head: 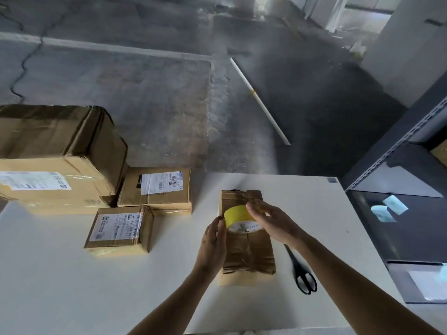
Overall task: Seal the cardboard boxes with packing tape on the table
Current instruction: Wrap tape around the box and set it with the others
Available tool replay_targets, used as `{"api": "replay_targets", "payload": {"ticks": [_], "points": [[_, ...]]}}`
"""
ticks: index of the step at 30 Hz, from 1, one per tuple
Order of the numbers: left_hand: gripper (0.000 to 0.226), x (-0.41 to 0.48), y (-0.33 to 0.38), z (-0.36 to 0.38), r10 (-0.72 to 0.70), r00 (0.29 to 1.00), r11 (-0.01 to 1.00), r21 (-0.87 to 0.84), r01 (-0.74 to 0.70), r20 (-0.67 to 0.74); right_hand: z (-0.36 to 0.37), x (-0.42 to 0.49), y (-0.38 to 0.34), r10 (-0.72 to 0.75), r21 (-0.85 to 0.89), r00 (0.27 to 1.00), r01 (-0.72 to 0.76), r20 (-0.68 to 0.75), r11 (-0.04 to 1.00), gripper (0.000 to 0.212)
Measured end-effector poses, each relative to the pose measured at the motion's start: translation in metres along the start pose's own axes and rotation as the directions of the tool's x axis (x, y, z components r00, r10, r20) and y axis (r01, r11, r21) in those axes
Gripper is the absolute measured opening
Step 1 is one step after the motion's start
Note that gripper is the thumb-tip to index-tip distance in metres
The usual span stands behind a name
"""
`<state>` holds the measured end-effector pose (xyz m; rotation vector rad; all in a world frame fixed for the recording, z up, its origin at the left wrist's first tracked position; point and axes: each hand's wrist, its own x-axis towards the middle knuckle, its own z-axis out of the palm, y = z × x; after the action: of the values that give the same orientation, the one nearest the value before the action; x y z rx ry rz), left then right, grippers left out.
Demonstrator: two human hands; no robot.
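Observation:
A narrow cardboard box (246, 259) lies lengthwise on the white table (72, 286), its top covered in brown tape. A yellow roll of packing tape (238, 217) is held just above the box's middle. My right hand (271, 221) grips the roll from the right, fingers over its top. My left hand (214, 240) touches the roll's left edge with its fingertips, the palm against the box's left side. I cannot see any loose tape end.
Black scissors (302, 274) lie on the table right of the box. Three labelled boxes stand at the left: a small one (119, 230), a flat one (154, 187) and a large one (53, 151). A dark metal shelf (406, 189) stands at the right.

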<state>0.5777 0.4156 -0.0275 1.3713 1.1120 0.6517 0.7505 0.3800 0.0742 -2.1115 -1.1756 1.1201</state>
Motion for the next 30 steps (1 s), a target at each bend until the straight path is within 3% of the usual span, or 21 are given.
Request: {"api": "replay_targets", "payload": {"ticks": [5,8,12,17,24,27,30], "points": [[0.044,0.004,0.031,-0.021,0.036,0.982,0.992,-0.129,-0.012,0.187,0.010,-0.005,-0.011,-0.045,0.065,0.999,0.045,0.004,0.997,0.061],[0.070,0.017,0.034,-0.032,0.124,0.945,0.990,0.021,-0.137,0.304,0.017,-0.006,-0.016,-0.038,0.097,0.999,0.038,-0.004,0.995,0.063],[0.092,0.040,0.041,-0.046,0.055,0.927,0.959,0.239,-0.152,0.371,0.032,-0.007,-0.016,0.005,0.142,1.000,-0.007,0.011,0.990,0.078],[0.099,0.058,0.042,-0.055,-0.028,0.919,0.868,0.466,-0.172,0.393,0.045,-0.008,-0.017,0.061,0.253,0.998,-0.058,-0.002,0.966,0.081],[0.105,0.068,0.045,-0.054,-0.052,0.878,0.824,0.517,-0.232,0.477,0.048,-0.017,-0.017,0.091,0.289,0.994,-0.071,-0.056,0.955,0.074],[0.108,0.071,0.047,-0.052,-0.056,0.872,0.795,0.550,-0.257,0.487,0.044,-0.019,-0.017,0.108,0.236,0.994,-0.097,-0.031,0.967,0.076],[0.116,0.064,0.047,-0.050,-0.028,0.910,0.708,0.651,-0.275,0.415,0.036,-0.020,-0.022,0.108,0.122,0.994,-0.106,-0.009,0.987,0.075]]}}
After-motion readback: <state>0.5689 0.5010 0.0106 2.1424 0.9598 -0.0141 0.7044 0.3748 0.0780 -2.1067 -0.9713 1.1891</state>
